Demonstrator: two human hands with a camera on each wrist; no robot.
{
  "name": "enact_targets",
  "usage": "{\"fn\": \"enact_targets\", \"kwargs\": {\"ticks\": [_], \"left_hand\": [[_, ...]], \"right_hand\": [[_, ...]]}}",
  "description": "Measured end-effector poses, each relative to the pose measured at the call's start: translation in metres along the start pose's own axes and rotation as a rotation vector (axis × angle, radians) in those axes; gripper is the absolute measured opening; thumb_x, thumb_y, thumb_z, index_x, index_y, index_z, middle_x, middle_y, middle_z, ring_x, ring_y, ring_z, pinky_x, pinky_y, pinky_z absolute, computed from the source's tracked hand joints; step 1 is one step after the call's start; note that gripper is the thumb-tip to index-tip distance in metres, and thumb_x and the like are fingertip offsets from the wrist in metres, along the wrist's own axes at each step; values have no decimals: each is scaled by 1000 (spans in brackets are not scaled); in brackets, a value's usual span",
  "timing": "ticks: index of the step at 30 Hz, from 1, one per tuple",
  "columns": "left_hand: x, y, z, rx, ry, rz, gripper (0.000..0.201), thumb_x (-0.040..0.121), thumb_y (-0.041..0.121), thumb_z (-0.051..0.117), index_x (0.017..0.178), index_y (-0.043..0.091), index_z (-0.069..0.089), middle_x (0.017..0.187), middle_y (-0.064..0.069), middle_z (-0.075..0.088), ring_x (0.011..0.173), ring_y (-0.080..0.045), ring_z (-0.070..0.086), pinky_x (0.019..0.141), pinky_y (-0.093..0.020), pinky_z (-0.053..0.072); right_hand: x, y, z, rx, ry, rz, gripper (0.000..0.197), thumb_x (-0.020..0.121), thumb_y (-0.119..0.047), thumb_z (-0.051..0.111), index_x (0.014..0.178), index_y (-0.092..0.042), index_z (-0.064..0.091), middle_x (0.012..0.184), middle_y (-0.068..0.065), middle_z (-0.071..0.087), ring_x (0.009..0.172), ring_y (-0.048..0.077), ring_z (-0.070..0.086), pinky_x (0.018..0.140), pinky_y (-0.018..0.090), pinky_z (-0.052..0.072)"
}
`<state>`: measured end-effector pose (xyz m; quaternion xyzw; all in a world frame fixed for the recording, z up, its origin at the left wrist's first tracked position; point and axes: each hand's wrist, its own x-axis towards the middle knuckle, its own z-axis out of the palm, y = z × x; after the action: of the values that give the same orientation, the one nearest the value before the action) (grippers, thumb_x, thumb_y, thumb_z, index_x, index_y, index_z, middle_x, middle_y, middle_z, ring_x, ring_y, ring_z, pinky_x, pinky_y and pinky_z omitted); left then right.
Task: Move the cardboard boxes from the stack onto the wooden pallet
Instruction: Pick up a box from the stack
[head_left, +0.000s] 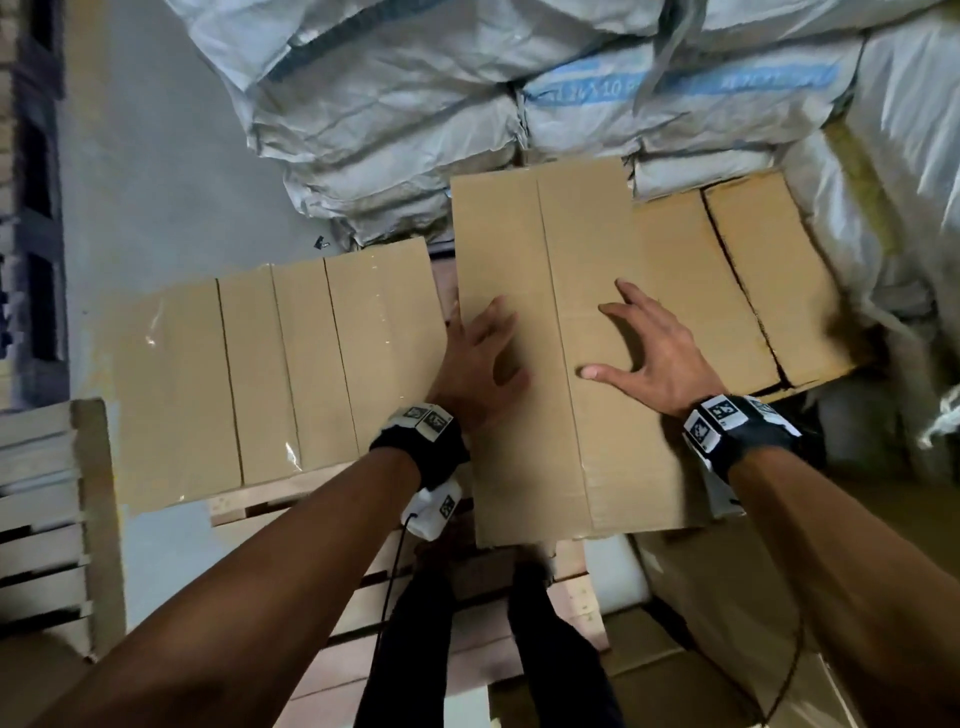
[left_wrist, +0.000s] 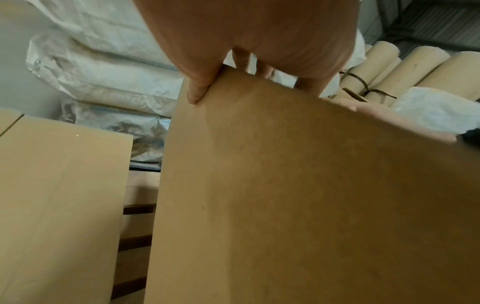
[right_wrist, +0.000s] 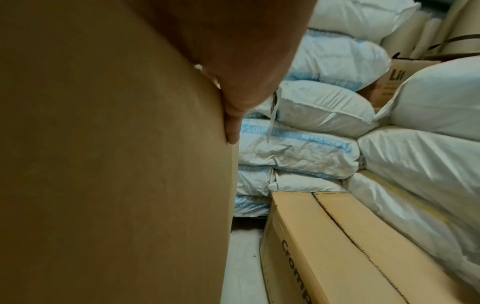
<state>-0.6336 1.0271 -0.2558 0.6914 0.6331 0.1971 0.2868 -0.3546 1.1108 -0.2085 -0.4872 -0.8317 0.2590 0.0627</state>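
A plain cardboard box (head_left: 561, 338) stands in the middle, higher than its neighbours, its long side running away from me. My left hand (head_left: 480, 348) lies flat on its top near the left edge, thumb (left_wrist: 197, 90) pressed against the left side face (left_wrist: 285, 185). My right hand (head_left: 634, 348) rests spread on the top right, one finger (right_wrist: 231, 123) down the right edge of the box (right_wrist: 103, 164). Several boxes (head_left: 280, 374) lie side by side on the wooden pallet (head_left: 363, 613) to the left. The stack (head_left: 727, 280) is at the right, lower, printed on its side (right_wrist: 337, 246).
White woven sacks (head_left: 467, 104) are piled behind and to the right (right_wrist: 324, 107) of the boxes. Tied cardboard tubes (left_wrist: 415, 67) lean at the back. A slatted wooden crate (head_left: 47, 519) stands at the left. My legs (head_left: 519, 649) are on the pallet slats. Grey floor (head_left: 156, 182) shows far left.
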Motion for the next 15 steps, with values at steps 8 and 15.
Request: {"fn": "enact_targets", "kwargs": {"ticks": [8,15], "left_hand": [[58,-107,132,-42,94,-56,81,95,60,56,159,13,40,173,-5,18,160,-39,6,129,-47,-12],[101,-196,210,-29,121,-63,81,92,59,54,154,7,46,172,-9,23,155,-53,11,128,-50,-9]], "right_hand": [[83,122,132,4,-89,-77,95,79,-74,75,154,-25,43,175,0,14,157,31,23,127,50,20],[143,191,241,27,-118,-80,101,76,-78,71,157,-31,36,176,-7,5,158,31,18,128,51,19]]}}
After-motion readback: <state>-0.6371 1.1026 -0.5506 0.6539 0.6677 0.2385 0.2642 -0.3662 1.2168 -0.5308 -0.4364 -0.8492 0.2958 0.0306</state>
